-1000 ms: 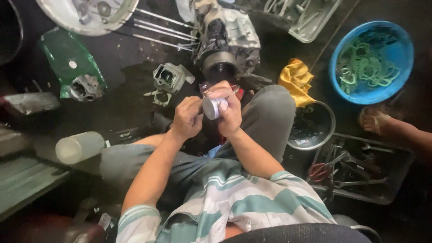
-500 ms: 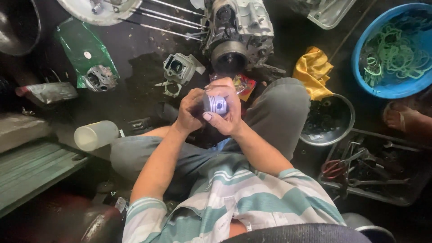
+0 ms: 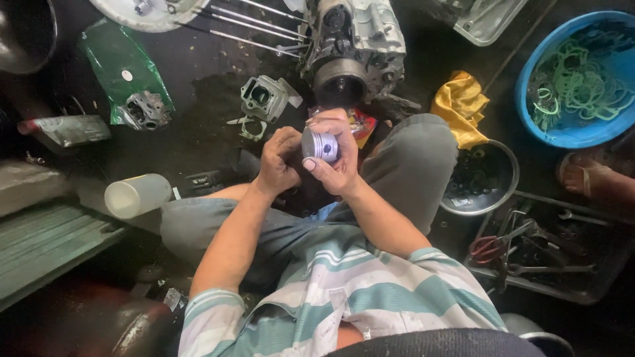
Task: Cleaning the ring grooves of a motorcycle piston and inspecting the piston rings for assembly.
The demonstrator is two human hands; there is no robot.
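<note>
A small silver piston (image 3: 320,145) — ring-grooved, lying sideways — sits raised above the lap.

One metal piston (image 3: 321,144), held between two hands: the left hand (image 3: 278,162) and the right hand (image 3: 337,158). One engine block (image 3: 357,46) lies on the dark floor. One grey cylinder (image 3: 263,98), one cylinder head (image 3: 145,109) and one green plastic sheet (image 3: 122,69). Four long steel studs (image 3: 251,30). One yellow rag (image 3: 460,106). One blue basin (image 3: 529,112) holding many green gaskets, too tangled to count. One round metal bowl (image 3: 506,192). One dark tool tray (image 3: 595,277). One white plastic bottle (image 3: 135,195). One sandalled foot (image 3: 595,178) of another person.
</note>
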